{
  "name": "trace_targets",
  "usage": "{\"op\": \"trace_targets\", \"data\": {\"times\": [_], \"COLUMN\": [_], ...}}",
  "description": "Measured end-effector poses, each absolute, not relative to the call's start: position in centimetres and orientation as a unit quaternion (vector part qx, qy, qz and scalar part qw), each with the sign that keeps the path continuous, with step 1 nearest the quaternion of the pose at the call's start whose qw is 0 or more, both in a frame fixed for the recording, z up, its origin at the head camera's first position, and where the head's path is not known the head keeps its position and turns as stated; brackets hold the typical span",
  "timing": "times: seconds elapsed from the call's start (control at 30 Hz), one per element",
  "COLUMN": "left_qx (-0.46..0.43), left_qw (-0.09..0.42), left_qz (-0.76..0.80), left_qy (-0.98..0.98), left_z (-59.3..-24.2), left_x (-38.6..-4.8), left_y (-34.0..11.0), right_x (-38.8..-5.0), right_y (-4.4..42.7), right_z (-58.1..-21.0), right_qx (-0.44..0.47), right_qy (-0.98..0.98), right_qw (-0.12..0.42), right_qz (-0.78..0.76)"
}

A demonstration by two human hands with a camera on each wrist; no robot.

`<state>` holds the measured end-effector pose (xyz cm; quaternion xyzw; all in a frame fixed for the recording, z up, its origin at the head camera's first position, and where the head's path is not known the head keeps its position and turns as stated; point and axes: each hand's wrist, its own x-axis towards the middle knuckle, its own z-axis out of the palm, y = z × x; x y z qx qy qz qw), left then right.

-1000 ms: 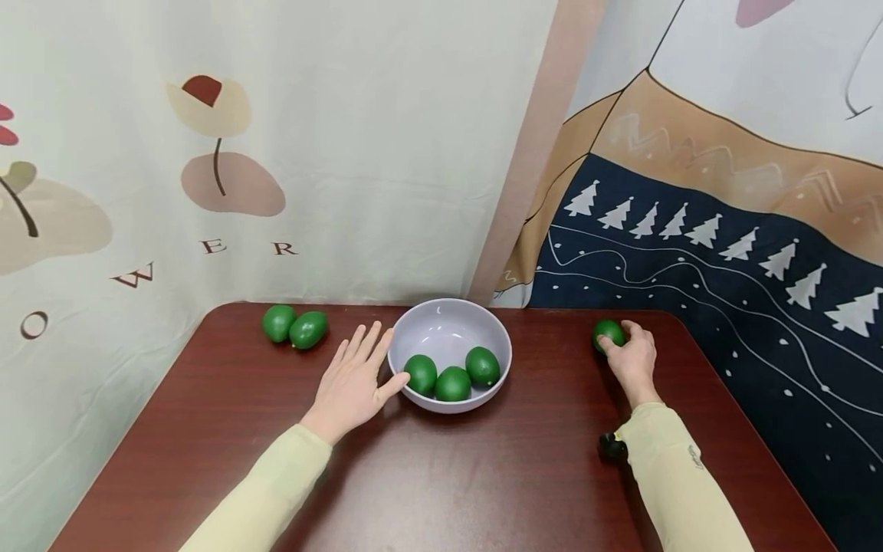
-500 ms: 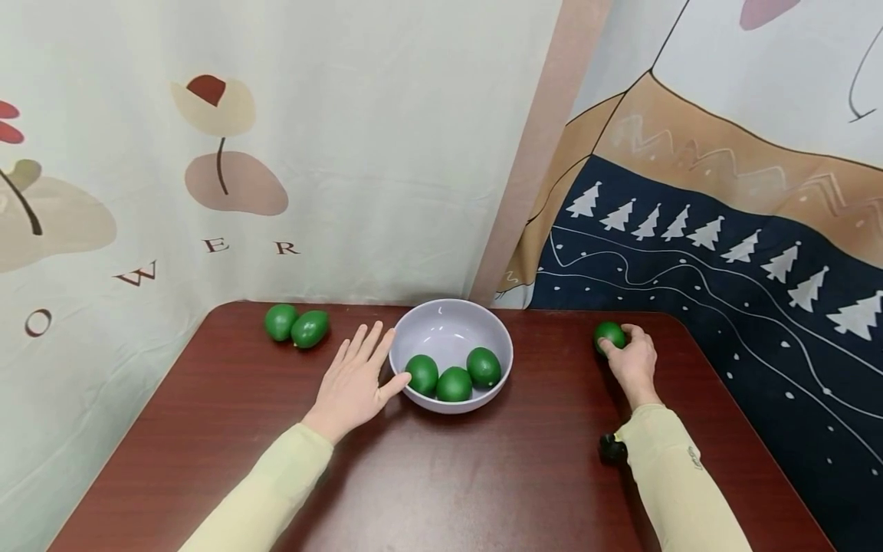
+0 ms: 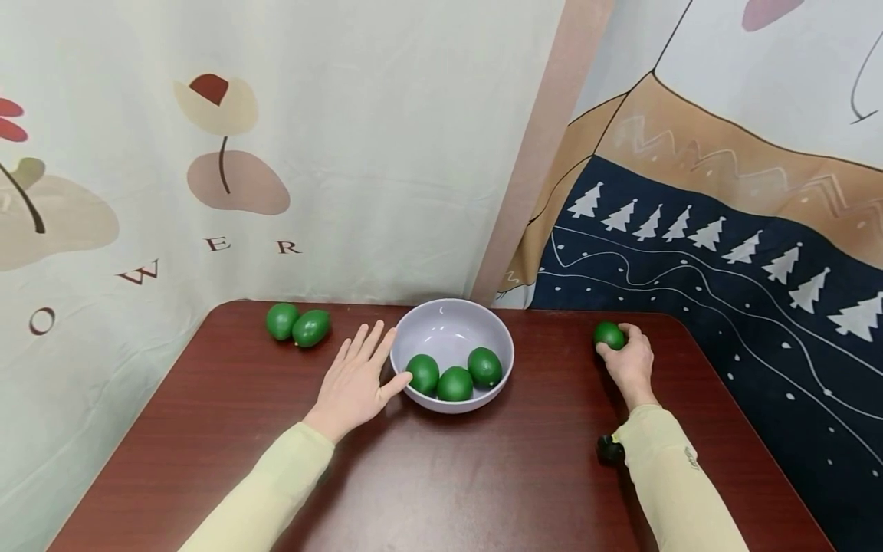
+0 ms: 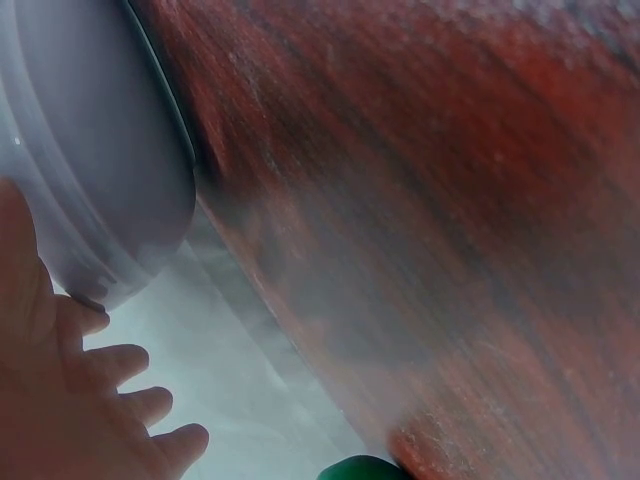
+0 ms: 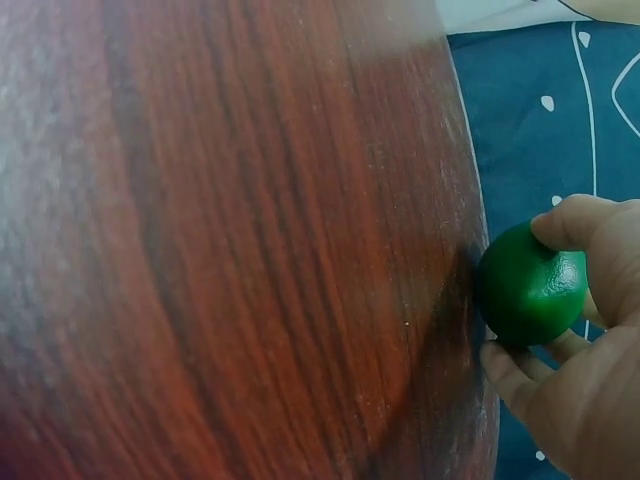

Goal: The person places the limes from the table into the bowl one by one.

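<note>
A pale lavender bowl [image 3: 448, 326] stands near the table's back edge. Three limes lie in its front part: a left lime [image 3: 422, 373], a middle lime [image 3: 455, 384] and a right lime [image 3: 485, 367]. My left hand [image 3: 350, 389] is beside the bowl with its fingers spread, thumb and fingertips at the rim; whether they press on it I cannot tell. At the far right, my right hand [image 3: 629, 362] pinches another lime [image 5: 528, 290] between thumb and fingers, at or just above the table. Two more limes [image 3: 311, 328] lie side by side at the back left.
The dark red wooden table [image 3: 441, 475] has rounded back corners. Behind it hangs a pale printed curtain [image 3: 379, 153], with a navy tree-patterned cloth [image 3: 621, 253] on the right. A small black object [image 3: 610, 450] sits at the right wrist.
My right hand and its lime have shifted very slightly left relative to the table. The left hand keeps its place by the bowl. The head view has moved a little.
</note>
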<state>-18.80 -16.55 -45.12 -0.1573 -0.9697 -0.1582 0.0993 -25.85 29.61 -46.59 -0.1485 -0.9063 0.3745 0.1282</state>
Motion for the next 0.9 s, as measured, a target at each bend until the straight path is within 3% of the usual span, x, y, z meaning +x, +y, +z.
{"op": "trace_targets", "data": {"times": [0.9], "left_qx": [-0.155], "left_qw": [0.099], "left_qz": [-0.16], "left_qy": [-0.97], "left_z": [-45.2], "left_x": [-18.7], "left_y": [-16.5], "right_x": [-26.0], "right_y": [28.5], "right_z": [-45.3], "right_qx": [-0.096], "right_qy": [-0.901], "right_qw": [0.15], "right_qz": [0.396]}}
